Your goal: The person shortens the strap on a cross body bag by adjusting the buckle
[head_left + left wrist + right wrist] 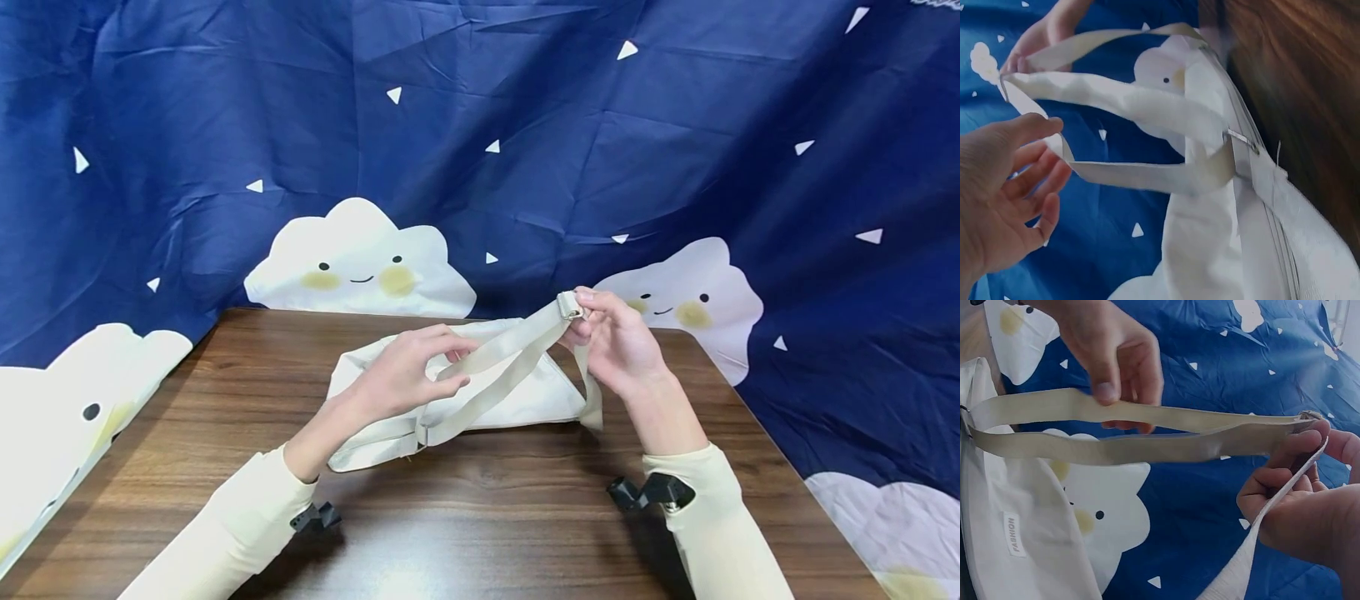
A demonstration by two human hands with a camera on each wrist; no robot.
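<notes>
A white fabric bag (517, 400) lies on the table, its small label (1014, 534) reading FASHION in the right wrist view. Its cream strap (487, 402) is stretched up and to the right in a long loop. My right hand (622, 346) pinches the strap at a metal slider buckle (570, 306), and a loose length hangs below. Over the bag, my left hand (408, 371) has thumb and fingers parted, with the strap running between them; its thumb (1044, 127) is right at the band. A metal ring (1242, 141) joins the strap to the bag's edge.
The brown wooden table (487, 517) extends in front of the bag. Behind it hangs a blue cloth (525, 83) printed with smiling clouds and white triangles. Small black wrist cameras are worn on both sleeves (247, 517).
</notes>
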